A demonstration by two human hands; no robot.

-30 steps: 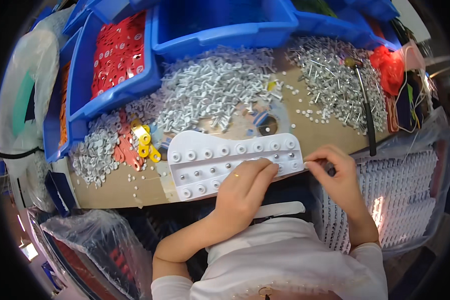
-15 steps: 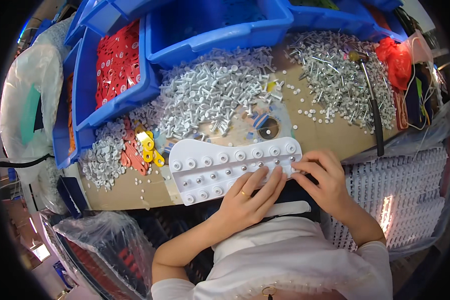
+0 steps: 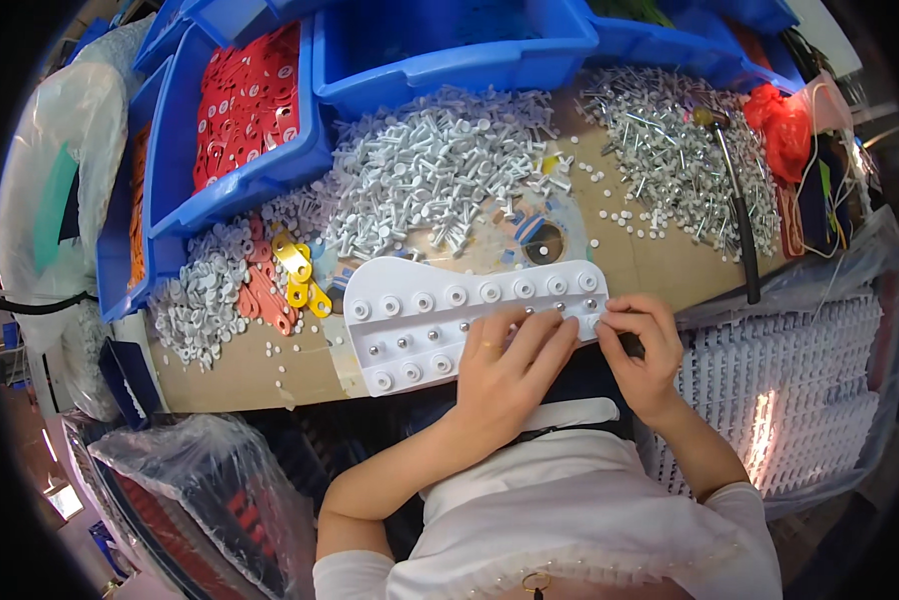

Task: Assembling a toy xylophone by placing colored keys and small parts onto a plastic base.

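A white plastic panel [image 3: 415, 312] with a wavy far edge lies at the table's near side, bearing rows of round white studs and small metal balls or caps. Across its near middle rests my left hand [image 3: 500, 385], a ring on one finger, its fingers stretched and bent lightly over the studs; it is open. At the panel's right end my right hand [image 3: 650, 360] is closed in a pinch of thumb and forefinger by the last studs. Whatever sits between those fingertips is too small to make out.
White plastic pins [image 3: 420, 170] are heaped behind the panel, metal pins [image 3: 650, 140] farther right under a black-handled hammer [image 3: 745, 215]. Blue bins [image 3: 450, 75] line the back, one holding red pieces [image 3: 250, 100]. Yellow pieces [image 3: 295, 265] lie left; stacked white parts [image 3: 780, 390] stand right.
My left fingers have curled more and shifted over the middle row. My right hand stays pinched at the panel's right end. The view has shifted slightly.
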